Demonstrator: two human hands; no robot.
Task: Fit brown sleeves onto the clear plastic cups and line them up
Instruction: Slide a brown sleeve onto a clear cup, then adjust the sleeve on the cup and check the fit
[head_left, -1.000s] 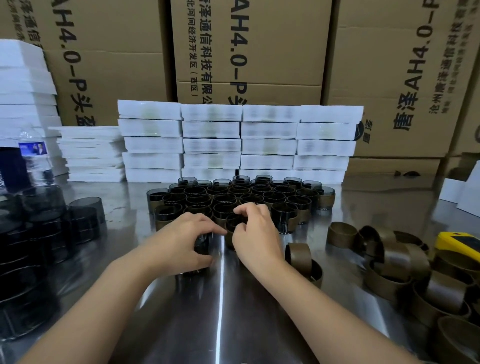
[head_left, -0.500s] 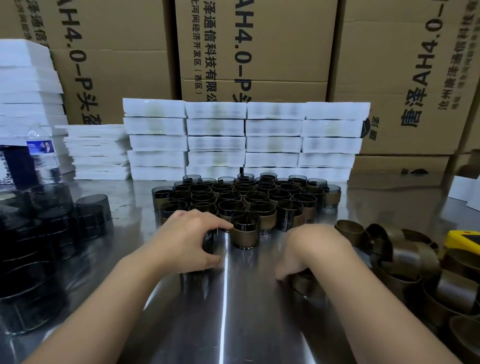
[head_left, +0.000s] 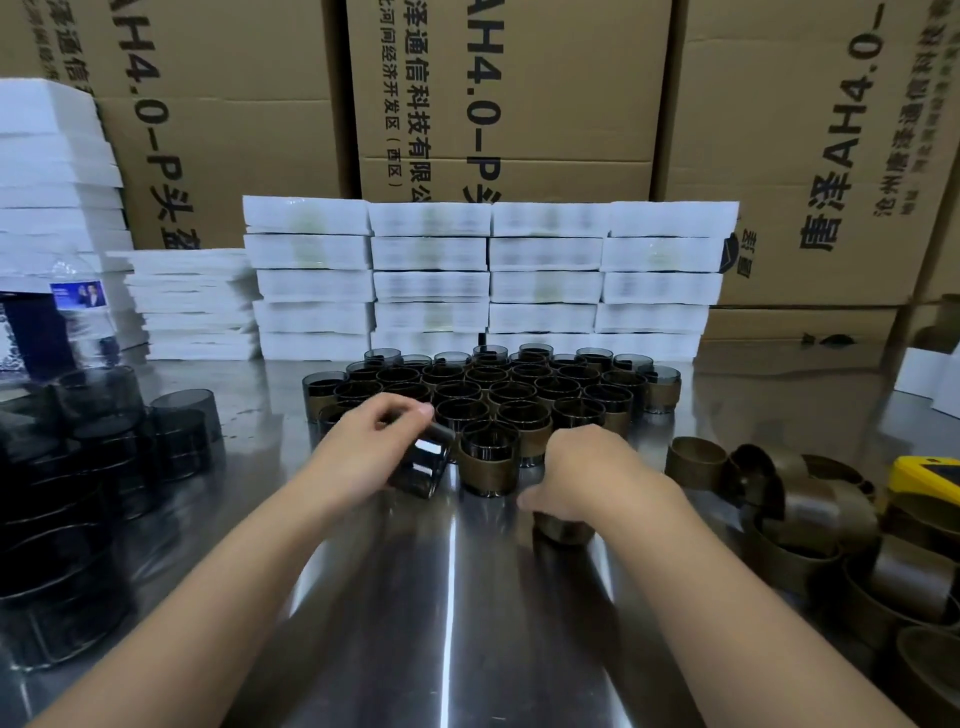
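Observation:
My left hand (head_left: 366, 452) grips a bare clear cup (head_left: 423, 462), tilted on its side just above the metal table (head_left: 452, 623). My right hand (head_left: 587, 475) curls over a brown sleeve (head_left: 563, 530) lying on the table, fingers around it. Between the hands stands a sleeved cup (head_left: 489, 462), the nearest of the lined-up group of sleeved cups (head_left: 483, 389) that fills the table's middle in several rows.
Dark stacks of bare cups (head_left: 78, 467) stand at the left. Loose brown sleeves (head_left: 810, 519) are heaped at the right beside a yellow object (head_left: 930, 478). White foam trays (head_left: 488, 280) and cardboard boxes (head_left: 509, 104) wall the back. A water bottle (head_left: 83, 317) is far left.
My right hand left the sleeved cup standing at the front of the group and dropped onto a loose sleeve at the right. My left hand lifted and tilted its bare cup.

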